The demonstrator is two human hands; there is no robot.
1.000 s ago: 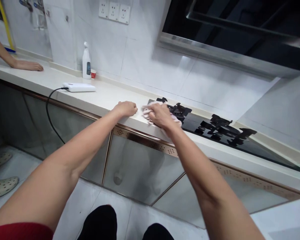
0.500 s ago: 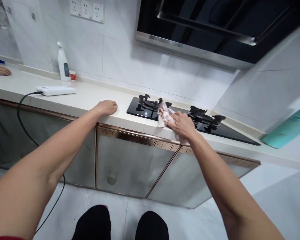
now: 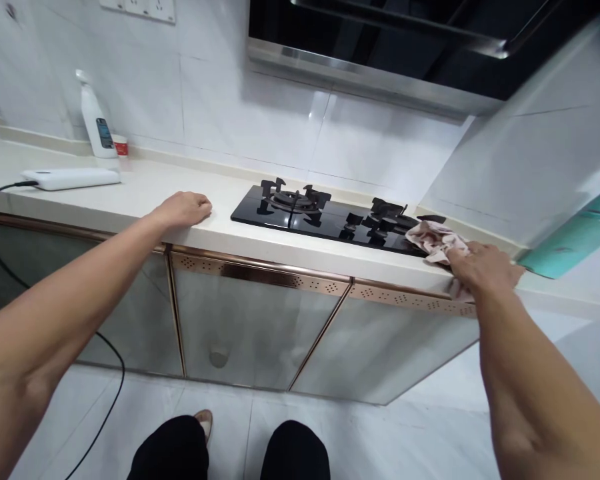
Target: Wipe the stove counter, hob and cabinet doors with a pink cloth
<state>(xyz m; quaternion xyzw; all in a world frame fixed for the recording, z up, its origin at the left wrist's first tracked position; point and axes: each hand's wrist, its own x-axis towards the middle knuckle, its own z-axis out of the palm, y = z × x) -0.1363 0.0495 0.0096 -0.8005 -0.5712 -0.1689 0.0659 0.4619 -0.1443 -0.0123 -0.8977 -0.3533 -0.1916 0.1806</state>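
My right hand (image 3: 483, 267) is closed on a crumpled pale pink cloth (image 3: 437, 241). The cloth lies over the right front edge of a black glass gas stove (image 3: 320, 223), and part of it hangs below the hand over the counter's front. My left hand (image 3: 185, 209) rests on the white counter (image 3: 145, 195), left of the stove, its fingers curled in and nothing visible in them. A left burner (image 3: 293, 200) and a right burner (image 3: 393, 217) with black pan supports sit on the stove, and a dark knob (image 3: 351, 223) stands between them.
A white spray bottle (image 3: 97, 123), a small red-and-white tub (image 3: 121, 145) and a white device (image 3: 73, 178) with a black cable (image 3: 113, 350) are at the left. A teal bottle-like object (image 3: 573, 237) leans at the right. The range hood (image 3: 380, 73) overhangs the stove.
My right hand has moved the cloth rightward along the stove's front, from between the burners to its right end. My left hand stays on the counter. The view has shifted slightly; another person's hand has left it.
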